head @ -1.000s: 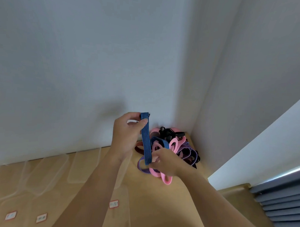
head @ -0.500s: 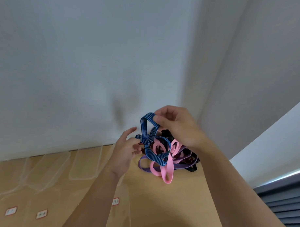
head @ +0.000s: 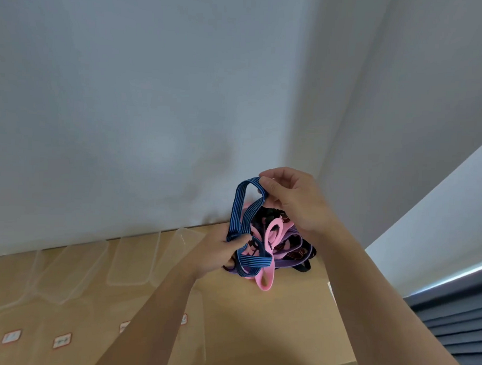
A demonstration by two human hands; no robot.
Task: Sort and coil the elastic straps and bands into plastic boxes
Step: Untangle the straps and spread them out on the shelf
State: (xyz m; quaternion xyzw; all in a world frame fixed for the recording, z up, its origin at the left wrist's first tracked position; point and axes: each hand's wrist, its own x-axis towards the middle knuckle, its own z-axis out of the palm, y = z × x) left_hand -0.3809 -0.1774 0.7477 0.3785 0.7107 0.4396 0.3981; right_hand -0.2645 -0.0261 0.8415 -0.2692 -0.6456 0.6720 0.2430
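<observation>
Right now the blue striped strap [head: 237, 206] is stretched between my two hands, up off the table [head: 270, 320], in front of the corner where the two walls meet. My right hand [head: 294, 200] is the higher one: its thumb and forefinger pinch the top of the strap's loop, and the other fingers curl loosely behind. My left hand [head: 218, 252] is lower and to the left, with the thumb pressed across the strap and the fingers closed round it. From that grip more of the strap drops in folds onto the pile of bands [head: 291, 263] just beneath. The pile lies on the table against the wall [head: 127, 123], a tangle of pink, purple and black loops; one pink band [head: 266, 278] sticks out of it toward me, and the blue strap lies across it. To the left of the pile, clear plastic boxes [head: 133, 257] stand in a row along the wall. Nearer to me there are small white labels with red borders [head: 62, 340]; I cannot read them. At the far right, a dark slatted surface [head: 453, 326] shows past the table's edge.
</observation>
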